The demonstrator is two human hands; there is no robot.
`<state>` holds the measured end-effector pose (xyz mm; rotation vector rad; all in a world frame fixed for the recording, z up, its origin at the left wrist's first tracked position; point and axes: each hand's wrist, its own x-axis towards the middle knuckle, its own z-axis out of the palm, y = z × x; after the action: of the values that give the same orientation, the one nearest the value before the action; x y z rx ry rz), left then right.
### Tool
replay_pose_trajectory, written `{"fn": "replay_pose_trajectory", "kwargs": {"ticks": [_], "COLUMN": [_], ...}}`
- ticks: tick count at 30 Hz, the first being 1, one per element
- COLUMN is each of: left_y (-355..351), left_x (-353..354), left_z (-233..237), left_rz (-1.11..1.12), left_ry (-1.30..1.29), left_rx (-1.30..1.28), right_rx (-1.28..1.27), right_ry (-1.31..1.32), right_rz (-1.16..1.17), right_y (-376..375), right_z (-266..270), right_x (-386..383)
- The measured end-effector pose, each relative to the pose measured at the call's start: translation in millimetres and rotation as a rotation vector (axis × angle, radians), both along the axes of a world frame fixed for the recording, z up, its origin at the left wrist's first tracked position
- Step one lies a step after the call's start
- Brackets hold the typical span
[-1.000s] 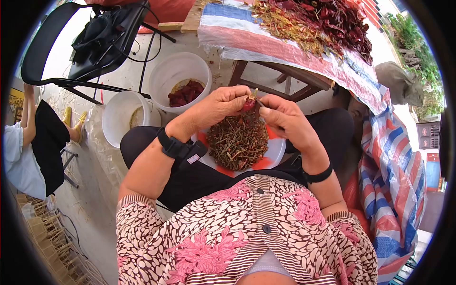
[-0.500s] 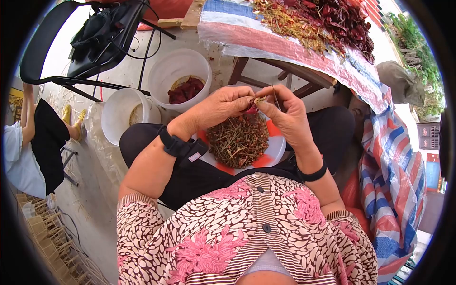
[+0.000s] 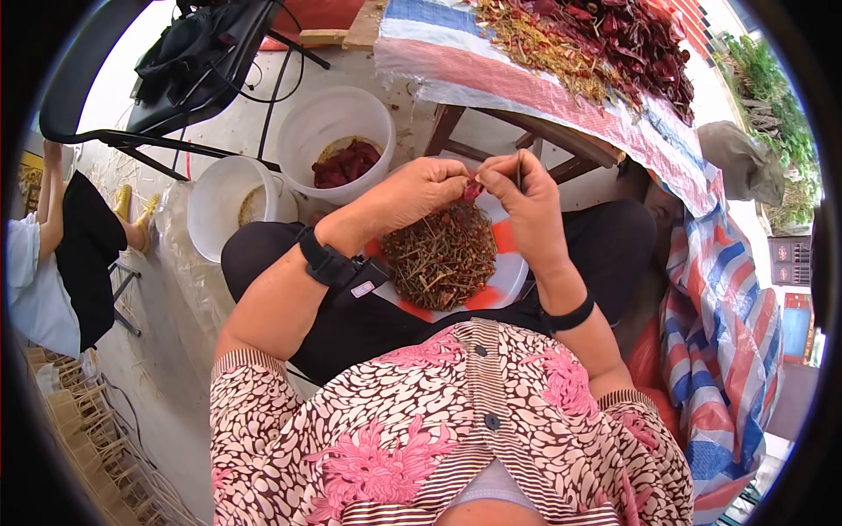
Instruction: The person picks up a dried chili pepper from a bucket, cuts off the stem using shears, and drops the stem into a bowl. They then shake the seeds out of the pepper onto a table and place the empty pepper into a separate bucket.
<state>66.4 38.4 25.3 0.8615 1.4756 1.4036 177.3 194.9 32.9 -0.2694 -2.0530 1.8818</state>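
My left hand (image 3: 436, 181) is closed, pinching a dark red dried chili (image 3: 472, 189) between thumb and fingers. Against the chili's other end, the thumb and finger of my right hand (image 3: 526, 195) are pressed together. A thin dark pointed tool (image 3: 521, 165) sticks up from the right-hand fingers; its exact kind is too small to tell. Below both hands, a white basin with red patches (image 3: 513, 272) rests between my legs, heaped with chili stems and seeds (image 3: 438, 254).
Ahead, a table under a striped plastic sheet (image 3: 447, 54) bears piled dried chilies (image 3: 636, 44). Two white buckets (image 3: 346, 103) (image 3: 215, 210) stand at front left, one with red chilies inside. A black chair (image 3: 88, 88) and a seated person (image 3: 53, 280) are at left.
The right hand has turned a little, and its thin tool now points more upright. The chili shows less between the fingers. Both hands stay over the basin.
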Motion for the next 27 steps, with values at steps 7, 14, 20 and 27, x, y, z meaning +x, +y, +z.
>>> {"fn": "replay_pose_trajectory", "kwargs": {"ticks": [7,14,20,27], "left_y": [0,-7,-36,-31], "left_x": [16,-14,-75,-74], "left_z": [2,-15,-41,-37], "left_rz": [-0.262,0.088,0.48,0.467], "left_ry": [0.03,0.572,1.27,1.303], "left_rx": [0.254,-0.049,-0.413,-0.556], "right_rx": [-1.206,-0.298,-0.069,0.43], "right_ry": [-0.331,-0.296,-0.496,-0.307], "right_rz": [0.411,0.196,0.188,-0.247], "right_y": [30,31,51,140], "right_z": [-13,-16,-6,19], "right_x": [-2,19,30,6]}}
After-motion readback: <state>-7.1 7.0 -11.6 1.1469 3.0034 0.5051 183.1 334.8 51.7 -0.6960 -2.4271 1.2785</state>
